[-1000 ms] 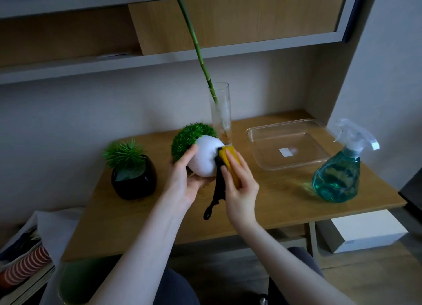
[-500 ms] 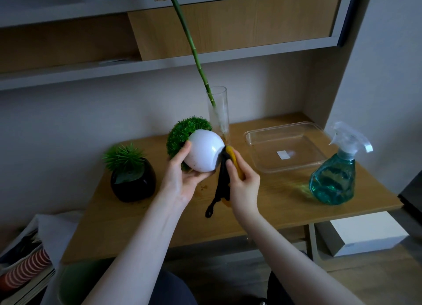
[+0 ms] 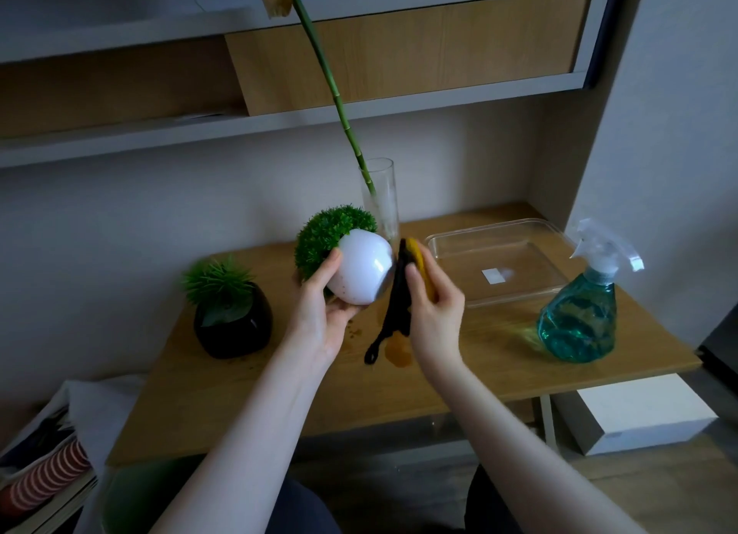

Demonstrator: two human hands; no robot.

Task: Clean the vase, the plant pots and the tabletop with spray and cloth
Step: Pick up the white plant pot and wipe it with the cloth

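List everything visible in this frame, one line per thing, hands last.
white pot: 1, white with green ball plant, held tilted above the table
cloth: 1, yellow and black, against the white pot
black pot: 1, black, green plant, table left
vase: 1, clear, green stem, table back
tray: 1, clear, table right
spray bottle: 1, teal, far right
table: 1, wood
hands: left hand holds the white pot; right hand holds the cloth

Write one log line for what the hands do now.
left hand: holds white pot tilted | right hand: presses cloth on pot
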